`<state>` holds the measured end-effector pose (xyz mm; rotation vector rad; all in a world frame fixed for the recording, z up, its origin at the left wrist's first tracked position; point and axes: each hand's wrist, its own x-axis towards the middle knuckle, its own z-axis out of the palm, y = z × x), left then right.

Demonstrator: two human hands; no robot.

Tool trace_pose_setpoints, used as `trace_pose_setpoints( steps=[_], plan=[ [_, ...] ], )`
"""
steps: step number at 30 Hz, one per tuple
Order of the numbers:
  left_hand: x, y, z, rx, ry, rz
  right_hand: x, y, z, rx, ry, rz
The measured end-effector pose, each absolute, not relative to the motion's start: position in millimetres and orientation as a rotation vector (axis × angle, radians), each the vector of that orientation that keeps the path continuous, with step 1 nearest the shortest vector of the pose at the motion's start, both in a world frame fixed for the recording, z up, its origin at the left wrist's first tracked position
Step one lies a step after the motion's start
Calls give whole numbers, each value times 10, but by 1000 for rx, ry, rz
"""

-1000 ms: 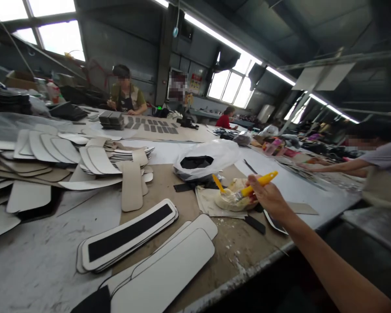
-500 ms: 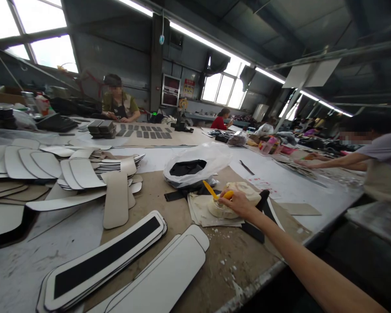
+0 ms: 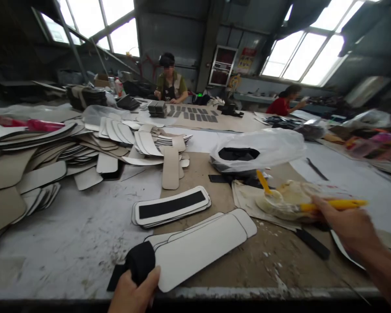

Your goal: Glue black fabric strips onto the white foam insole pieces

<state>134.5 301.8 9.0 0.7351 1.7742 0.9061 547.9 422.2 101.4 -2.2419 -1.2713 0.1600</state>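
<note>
My right hand [image 3: 342, 217] grips a yellow-handled brush [image 3: 335, 204], its bristle end over a glue-smeared container [image 3: 280, 204]. A second yellow handle [image 3: 263, 181] sticks up from that container. At the near edge, my left hand [image 3: 137, 287] pinches a rolled black strip [image 3: 141, 263] beside the left end of a stack of long white panels [image 3: 202, 250]. Behind them lies a smaller stack of white panels, the top one bearing a black strip [image 3: 172, 204].
Many curved panels [image 3: 117, 130] are piled at the left. A clear plastic bag [image 3: 270, 148] with black material stands behind the container. Two people [image 3: 171, 84] [image 3: 282, 104] sit across the table.
The view has swung left. My left hand has come into view with the black roll. My right hand has the brush raised to a level pose, its handle pointing right.
</note>
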Motion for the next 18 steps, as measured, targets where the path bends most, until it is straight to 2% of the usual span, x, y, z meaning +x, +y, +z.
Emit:
trace_pose_setpoints(
  steps=[2, 4, 8, 11, 15, 18],
  plan=[
    [1333, 3024, 104, 788, 1736, 886, 5384, 4089, 981, -2064, -1006, 215],
    [1313, 3026, 109, 795, 1688, 872, 5085, 3891, 939, -1903, -985, 355],
    [1251, 3000, 98, 803, 1589, 845, 4050, 3488, 819, -1520, -973, 1054],
    [1207, 2978, 103, 824, 1530, 840, 3362, 3366, 715, -1351, -1059, 1338],
    [1170, 2959, 92, 833, 1502, 843, 3039, 3384, 535, -1385, -1104, 1443],
    [1155, 2956, 27, 878, 1520, 840, 3135, 3433, 430, -1495, -1181, 1316]
  ],
)
